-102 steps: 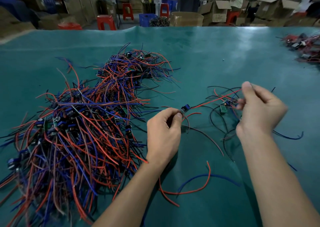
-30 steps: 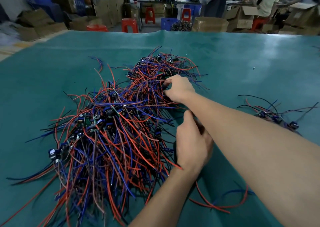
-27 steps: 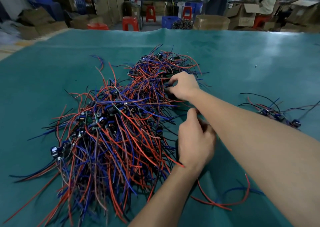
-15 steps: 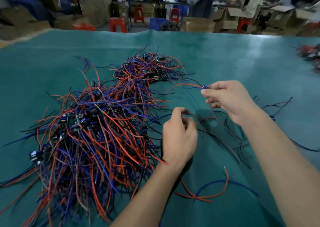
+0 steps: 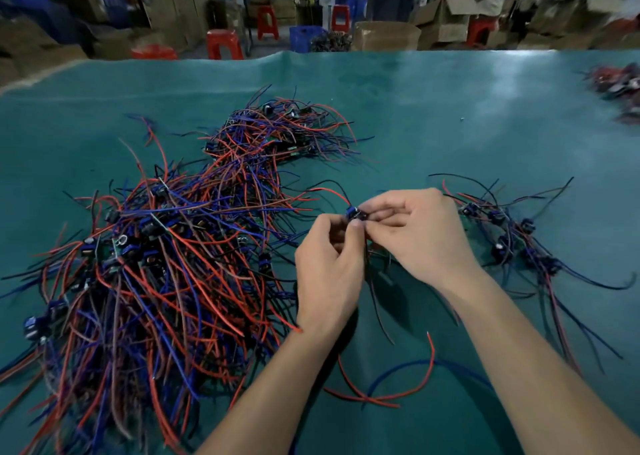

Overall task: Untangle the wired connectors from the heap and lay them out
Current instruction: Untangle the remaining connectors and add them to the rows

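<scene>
Currently both hands meet mid-table: left hand (image 5: 329, 267) and right hand (image 5: 420, 234) pinch one small blue connector (image 5: 354, 213) between their fingertips, its red and black wires trailing from the fingers. Tangled heap (image 5: 166, 257) lies left of the fingers; laid-out connectors (image 5: 509, 239) right of them, on green table (image 5: 450, 108).

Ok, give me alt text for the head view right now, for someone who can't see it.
Two bare hands meet over a green table, the left hand and right hand both pinching one small blue wired connector. A large heap of red, blue and black wires lies to the left; a smaller laid-out group lies to the right.
</scene>
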A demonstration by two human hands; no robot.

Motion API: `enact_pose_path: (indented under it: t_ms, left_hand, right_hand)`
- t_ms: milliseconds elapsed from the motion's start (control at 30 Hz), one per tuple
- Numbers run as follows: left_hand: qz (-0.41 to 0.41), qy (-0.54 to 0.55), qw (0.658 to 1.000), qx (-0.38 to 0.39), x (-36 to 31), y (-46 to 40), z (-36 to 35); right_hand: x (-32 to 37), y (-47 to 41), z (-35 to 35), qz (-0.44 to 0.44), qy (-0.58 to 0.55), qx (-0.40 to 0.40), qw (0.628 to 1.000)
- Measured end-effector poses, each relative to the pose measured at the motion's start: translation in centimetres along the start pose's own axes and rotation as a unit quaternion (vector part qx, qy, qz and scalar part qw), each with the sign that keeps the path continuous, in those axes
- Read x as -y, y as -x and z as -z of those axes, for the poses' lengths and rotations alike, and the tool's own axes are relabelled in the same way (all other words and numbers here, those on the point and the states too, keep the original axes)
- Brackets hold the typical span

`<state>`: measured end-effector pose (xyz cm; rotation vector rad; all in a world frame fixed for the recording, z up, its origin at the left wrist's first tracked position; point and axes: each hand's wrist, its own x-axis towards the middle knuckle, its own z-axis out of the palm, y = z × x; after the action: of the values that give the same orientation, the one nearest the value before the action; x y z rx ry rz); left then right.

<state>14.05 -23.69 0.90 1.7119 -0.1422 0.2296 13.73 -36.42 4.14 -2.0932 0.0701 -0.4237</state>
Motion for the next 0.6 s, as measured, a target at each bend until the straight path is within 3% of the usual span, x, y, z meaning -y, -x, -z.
enact_pose_path:
  t_ms: [300,600]
  left_hand:
    - [-0.014,-0.021,1.0,-0.017,0.0,0.1,0.0]
    - [-0.021,-0.014,1.0,0.0,-0.3,0.3,0.1]
  right_hand:
    - [0.5,0.3,-0.1,0.025,0.058,0.009,0.998]
    - [1.4,0.7,0.3,0.146,0.22,-0.007,0.965]
